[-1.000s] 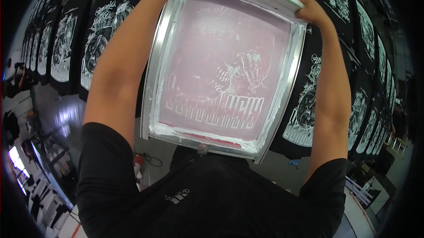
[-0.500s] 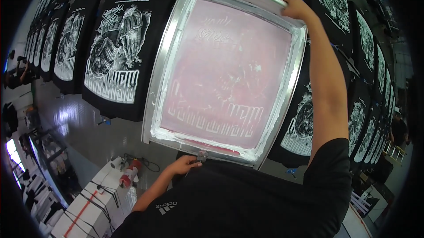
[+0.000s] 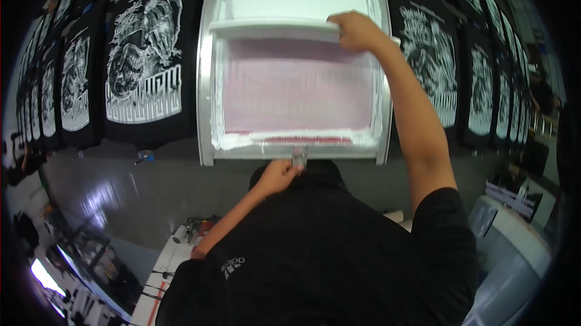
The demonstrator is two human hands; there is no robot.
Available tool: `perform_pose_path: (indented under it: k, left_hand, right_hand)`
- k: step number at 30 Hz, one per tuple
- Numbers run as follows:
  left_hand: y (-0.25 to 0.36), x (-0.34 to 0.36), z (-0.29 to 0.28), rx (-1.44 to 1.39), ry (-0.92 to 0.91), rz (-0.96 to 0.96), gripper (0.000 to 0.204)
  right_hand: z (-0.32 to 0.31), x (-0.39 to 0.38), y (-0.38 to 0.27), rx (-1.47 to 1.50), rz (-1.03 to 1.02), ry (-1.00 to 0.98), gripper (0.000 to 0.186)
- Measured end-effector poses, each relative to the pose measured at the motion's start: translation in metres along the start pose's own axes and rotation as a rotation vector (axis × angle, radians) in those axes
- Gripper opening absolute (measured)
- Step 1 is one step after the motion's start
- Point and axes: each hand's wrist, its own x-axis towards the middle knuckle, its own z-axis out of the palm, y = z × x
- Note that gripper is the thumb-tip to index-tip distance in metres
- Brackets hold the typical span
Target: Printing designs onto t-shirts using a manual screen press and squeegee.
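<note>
Head view shows our right grip [image 3: 357, 32] closed near the right end of the squeegee [image 3: 272, 27], crosswise over the frame [image 3: 206, 93], our left grip [image 3: 279, 176] pinching the near handle [image 3: 299, 154].

Smooth grey floor [image 3: 151, 184] spreads out around us, catching a violet-white glare [image 3: 98, 200] over on the left. Past that I see dark, cluttered shelving [image 3: 94, 253] and a brilliant window-like panel [image 3: 47, 277]. A white-topped bench [image 3: 170, 258] with a red stripe stands lower left. Off to the right there's a pale slatted rack [image 3: 513, 199] and a bluish-grey, round-edged unit [image 3: 514, 274]; the far edges sink into gloom.
</note>
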Motion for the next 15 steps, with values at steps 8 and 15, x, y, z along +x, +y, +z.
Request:
perform_pose_path:
  k: [8, 15]
  left_hand:
    - [0.033, -0.001, 0.001, 0.274, 0.019, -0.282, 0.04]
    - [0.063, -0.01, -0.004, 0.309, 0.036, -0.3, 0.052]
  right_hand:
    - [0.11, -0.228, -0.112, 0.143, -0.031, 0.239, 0.025]
    - [0.085, -0.234, -0.089, 0.086, -0.077, 0.284, 0.035]
